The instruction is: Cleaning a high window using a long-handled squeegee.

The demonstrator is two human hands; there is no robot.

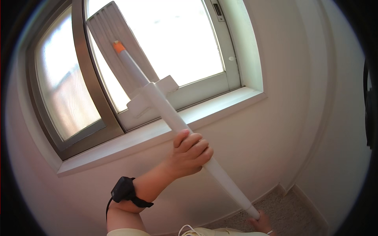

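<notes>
A long white pole with a flat, ribbed grey head [118, 44], apparently a flat mop, slants from lower right to upper left before me. My left hand [193, 153] is wrapped around its thick white sleeve [171, 116]. Lower down, my right hand [262, 222] grips the thin end of the pole, partly cut off by the bottom of the view. A white crosspiece [138, 103] sits at the sleeve's top. Beyond it, a thinner grey shaft ends in an orange joint [119, 46] over the head. Whether the head touches the window behind it, I cannot tell.
A sliding window [183, 41] with a brown-framed screen [68, 79] on its left fills the upper view. Its white sill [224, 101] juts below. Pale walls [280, 118] meet at the right, above a speckled floor [292, 206]. A dark object [368, 115] stands at the right rim.
</notes>
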